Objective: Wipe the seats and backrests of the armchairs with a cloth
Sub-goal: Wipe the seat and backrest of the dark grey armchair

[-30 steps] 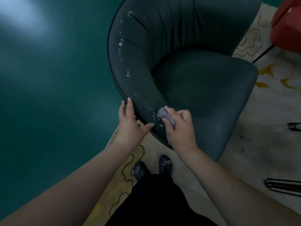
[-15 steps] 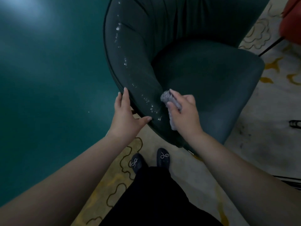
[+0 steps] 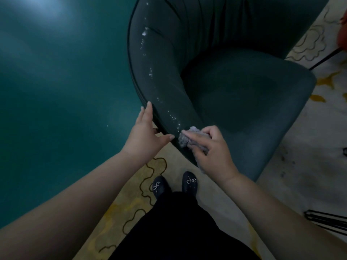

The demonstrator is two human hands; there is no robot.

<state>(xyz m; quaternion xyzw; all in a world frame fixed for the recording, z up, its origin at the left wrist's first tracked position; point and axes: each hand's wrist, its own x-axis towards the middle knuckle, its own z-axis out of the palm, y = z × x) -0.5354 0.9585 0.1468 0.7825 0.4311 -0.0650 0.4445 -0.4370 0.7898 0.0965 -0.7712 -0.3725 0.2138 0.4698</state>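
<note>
A dark teal armchair (image 3: 244,94) with a curved, channelled backrest fills the upper middle of the head view. White specks run along the top of its near arm (image 3: 161,85). My right hand (image 3: 210,151) grips a bunched grey cloth (image 3: 185,138) and presses it on the lower end of that arm, just below the last specks. My left hand (image 3: 146,132) rests on the arm's outer edge, fingers straight along the rim and thumb reaching toward the cloth.
A teal floor (image 3: 56,91) lies to the left. A cream rug (image 3: 309,147) with gold and dark squiggles runs under the chair and my feet (image 3: 174,184). A red chair (image 3: 342,34) with a thin black leg stands far right. Black wire legs (image 3: 326,220) show at lower right.
My right hand has slid the cloth down and left along the arm, closer to my left thumb. The left hand keeps its place on the rim.
</note>
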